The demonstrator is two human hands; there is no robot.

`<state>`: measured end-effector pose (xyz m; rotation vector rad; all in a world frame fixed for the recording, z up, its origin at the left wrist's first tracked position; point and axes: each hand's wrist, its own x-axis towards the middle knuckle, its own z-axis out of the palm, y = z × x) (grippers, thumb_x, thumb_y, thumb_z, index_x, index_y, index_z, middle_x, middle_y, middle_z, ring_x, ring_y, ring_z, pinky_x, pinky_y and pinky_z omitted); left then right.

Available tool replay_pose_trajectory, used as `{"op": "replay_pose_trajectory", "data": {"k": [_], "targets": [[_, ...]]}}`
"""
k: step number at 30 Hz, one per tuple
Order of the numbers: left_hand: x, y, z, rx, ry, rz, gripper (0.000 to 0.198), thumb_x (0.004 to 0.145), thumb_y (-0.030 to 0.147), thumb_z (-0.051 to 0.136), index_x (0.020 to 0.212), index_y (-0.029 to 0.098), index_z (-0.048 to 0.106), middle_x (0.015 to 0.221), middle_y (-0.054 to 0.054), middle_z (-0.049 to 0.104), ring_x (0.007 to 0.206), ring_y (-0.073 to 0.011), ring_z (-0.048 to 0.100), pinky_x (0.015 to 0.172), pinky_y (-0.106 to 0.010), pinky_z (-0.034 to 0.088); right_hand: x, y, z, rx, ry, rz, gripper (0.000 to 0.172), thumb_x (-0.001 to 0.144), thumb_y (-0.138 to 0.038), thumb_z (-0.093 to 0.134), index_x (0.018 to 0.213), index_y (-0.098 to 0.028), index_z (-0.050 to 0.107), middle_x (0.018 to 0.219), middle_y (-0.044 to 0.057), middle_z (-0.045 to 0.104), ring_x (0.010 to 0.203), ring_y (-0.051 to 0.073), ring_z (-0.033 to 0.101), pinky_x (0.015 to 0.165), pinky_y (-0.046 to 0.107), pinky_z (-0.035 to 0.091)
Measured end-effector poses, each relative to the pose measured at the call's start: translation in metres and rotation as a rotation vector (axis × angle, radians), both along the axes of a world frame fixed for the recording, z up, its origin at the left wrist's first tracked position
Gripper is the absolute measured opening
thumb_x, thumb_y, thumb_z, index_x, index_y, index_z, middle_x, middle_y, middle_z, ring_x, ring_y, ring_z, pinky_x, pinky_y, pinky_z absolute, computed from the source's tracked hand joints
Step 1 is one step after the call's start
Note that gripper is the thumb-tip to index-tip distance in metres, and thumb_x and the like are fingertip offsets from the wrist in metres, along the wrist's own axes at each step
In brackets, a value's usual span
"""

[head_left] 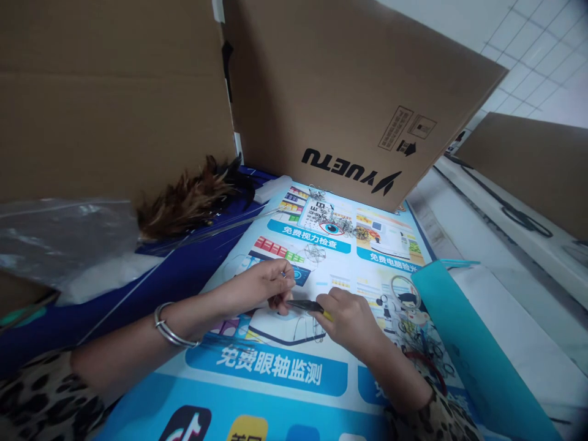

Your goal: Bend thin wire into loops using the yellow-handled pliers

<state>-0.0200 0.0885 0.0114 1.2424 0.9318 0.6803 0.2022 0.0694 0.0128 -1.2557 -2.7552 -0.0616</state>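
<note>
My left hand (271,285) is closed in a pinch over the printed sheet. A thin wire, mostly hidden by the fingers, seems to be in its grip. My right hand (349,318) is wrapped round a pair of pliers (305,305) with dark jaws and a yellow-trimmed handle. The jaws point left, and their tips meet the left fingertips. Thin dark wires (234,343) lie blurred below my left wrist. Small tangled wire pieces (315,252) rest on the sheet beyond my hands.
Tall cardboard panels (321,92) wall off the back and left. Brown feathers (184,202) and a clear plastic bag (68,239) lie at left. A wire coil (406,291), loose rings and a teal folder (478,349) sit at right. More wire tangles (342,225) are farther back.
</note>
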Motion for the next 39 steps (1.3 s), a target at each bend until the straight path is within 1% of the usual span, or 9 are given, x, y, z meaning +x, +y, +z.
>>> {"op": "replay_pose_trajectory", "data": {"k": [3,7,15,19,23,28,30,33,39], "targets": [[0.0,0.0,0.0,0.024,0.015,-0.015,0.024,0.081,0.041,0.054,0.078,0.02,0.044,0.062,0.001,0.062,0.054,-0.0134,0.061,0.051,-0.022,0.04,-0.003,-0.002,0.006,-0.109,0.013,-0.06,0.026,0.087,-0.043,0.047,0.083,-0.02,0.059,0.075,0.002,0.06,0.069,0.013,0.056,0.056,0.022,0.032],[-0.001,0.0,0.001,0.054,0.029,-0.043,0.022,0.081,0.04,0.053,0.079,0.02,0.044,0.063,0.001,0.062,0.056,-0.0141,0.061,0.054,-0.024,0.044,-0.005,-0.002,0.011,-0.241,0.053,-0.102,0.023,0.085,-0.041,0.052,0.078,-0.021,0.059,0.074,0.001,0.062,0.069,0.013,0.057,0.056,0.021,0.032],[0.002,-0.004,0.006,0.066,0.044,-0.072,0.016,0.083,0.033,0.05,0.078,0.021,0.042,0.063,0.002,0.059,0.059,-0.0137,0.061,0.058,-0.025,0.047,0.003,0.004,0.014,-0.454,0.128,-0.09,0.027,0.084,-0.044,0.05,0.073,-0.022,0.061,0.067,-0.002,0.063,0.062,0.011,0.056,0.054,0.021,0.029],[0.004,-0.006,0.008,0.05,0.041,-0.08,0.016,0.083,0.033,0.05,0.078,0.02,0.041,0.064,0.002,0.058,0.059,-0.0137,0.061,0.058,-0.026,0.048,0.006,0.005,0.014,-0.494,0.143,-0.073,0.027,0.085,-0.044,0.049,0.076,-0.022,0.062,0.067,-0.003,0.062,0.061,0.011,0.055,0.053,0.02,0.029],[0.003,-0.005,0.01,0.055,0.055,-0.095,0.015,0.084,0.032,0.048,0.079,0.02,0.04,0.065,0.002,0.059,0.058,-0.0138,0.06,0.058,-0.027,0.048,0.004,0.004,0.01,-0.422,0.148,-0.04,0.021,0.085,-0.042,0.05,0.083,-0.024,0.062,0.075,-0.002,0.063,0.069,0.012,0.057,0.059,0.021,0.033],[-0.002,0.0,0.009,0.198,0.136,-0.099,0.011,0.085,0.03,0.046,0.08,0.02,0.043,0.065,0.002,0.06,0.061,-0.0144,0.061,0.059,-0.026,0.046,0.002,0.004,0.001,-0.129,0.119,-0.067,0.022,0.083,-0.04,0.053,0.095,-0.024,0.061,0.084,0.004,0.06,0.082,0.017,0.054,0.07,0.026,0.037],[-0.003,0.001,0.008,0.227,0.128,-0.111,0.011,0.086,0.029,0.044,0.081,0.02,0.043,0.066,0.002,0.061,0.061,-0.0139,0.06,0.059,-0.025,0.045,0.002,0.004,-0.002,-0.059,0.11,-0.047,0.023,0.084,-0.04,0.052,0.097,-0.024,0.061,0.085,0.005,0.059,0.084,0.018,0.053,0.073,0.027,0.037],[-0.004,0.003,0.004,0.209,0.078,-0.128,0.011,0.087,0.03,0.044,0.082,0.02,0.043,0.068,0.002,0.062,0.063,-0.0135,0.06,0.06,-0.025,0.045,0.003,0.005,-0.002,-0.037,0.121,-0.031,0.023,0.084,-0.039,0.051,0.096,-0.023,0.061,0.083,0.005,0.058,0.083,0.018,0.052,0.073,0.027,0.038],[-0.005,0.006,-0.001,0.063,0.008,-0.127,0.015,0.087,0.033,0.046,0.085,0.018,0.045,0.069,0.002,0.062,0.061,-0.0133,0.062,0.053,-0.022,0.039,0.005,0.007,-0.002,-0.091,0.142,-0.045,0.021,0.084,-0.041,0.051,0.092,-0.024,0.06,0.08,0.003,0.058,0.078,0.016,0.053,0.066,0.025,0.036]]}}
